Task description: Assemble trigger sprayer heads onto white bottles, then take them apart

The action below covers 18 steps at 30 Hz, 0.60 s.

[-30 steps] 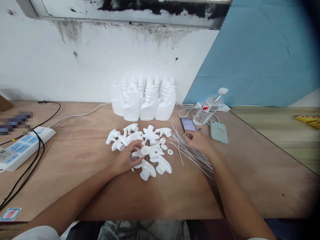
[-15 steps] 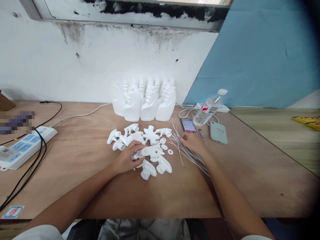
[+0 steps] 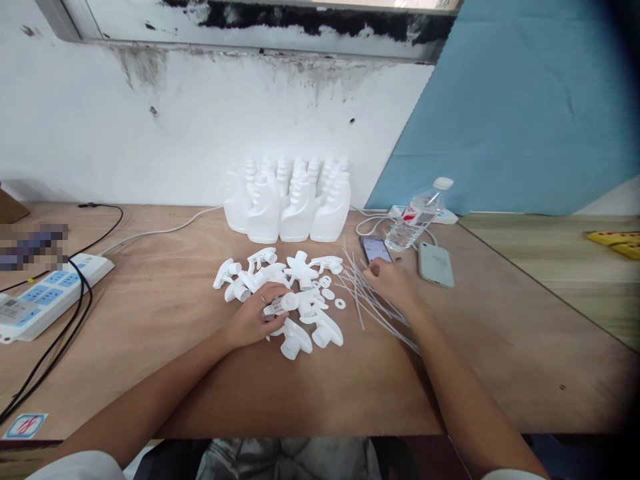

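Observation:
My left hand is closed around a translucent sprayer part with a round white end. It rests at the left side of a pile of white trigger spray heads. Small white ring washers lie to the right of that pile. My right hand is over the thin white dip tubes, just below a dark phone with a lit screen. Its fingers are curled together, and anything between them is hidden. Part of a small tool peeks out beside the right hand.
White spray bottles stand grouped against the wall. A clear water bottle leans at the right, beside a pale green phone. On the left lie a power strip and black cables.
My right hand has shifted slightly right, off the tubes' upper part, and now covers most of the small tool and the phone's lower edge. My left hand stays put with its sprayer part.

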Available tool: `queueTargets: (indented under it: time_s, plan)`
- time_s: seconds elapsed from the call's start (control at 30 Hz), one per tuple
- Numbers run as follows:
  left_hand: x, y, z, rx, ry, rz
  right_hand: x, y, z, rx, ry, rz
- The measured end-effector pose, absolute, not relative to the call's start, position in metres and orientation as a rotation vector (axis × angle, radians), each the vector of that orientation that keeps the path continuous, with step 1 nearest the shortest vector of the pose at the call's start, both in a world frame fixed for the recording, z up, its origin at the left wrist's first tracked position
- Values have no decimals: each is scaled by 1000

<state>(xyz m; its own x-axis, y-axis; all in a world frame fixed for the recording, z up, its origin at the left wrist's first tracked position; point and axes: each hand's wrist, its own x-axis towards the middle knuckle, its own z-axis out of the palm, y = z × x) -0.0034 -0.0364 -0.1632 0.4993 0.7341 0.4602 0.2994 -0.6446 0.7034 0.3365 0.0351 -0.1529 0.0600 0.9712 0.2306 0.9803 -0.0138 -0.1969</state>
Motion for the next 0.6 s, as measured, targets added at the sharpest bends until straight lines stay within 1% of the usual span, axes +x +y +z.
queueTargets:
  time_s: [0.13, 0.23, 0.33, 0.4, 0.47, 0.6]
  plan:
    - [-4, -37, -161, 2162, 853, 1016, 336, 27, -131, -1933, -1666, -100]
    - [-3, -38, -160, 2110, 888, 1006, 334, 16, -112, -1666, -1407, -75]
    - [-3, -39, -160, 2079, 894, 996, 324, 3, -96, -1325, -1236, 63]
    - [-3, -38, -160, 2089, 880, 996, 315, -3, -93, -1157, -1219, 149]
    - [-3, -38, -160, 2106, 870, 995, 307, -7, -96, -1079, -1284, 162]
    - [-4, -38, -159, 2124, 871, 988, 301, -7, -113, -1084, -1490, -6]
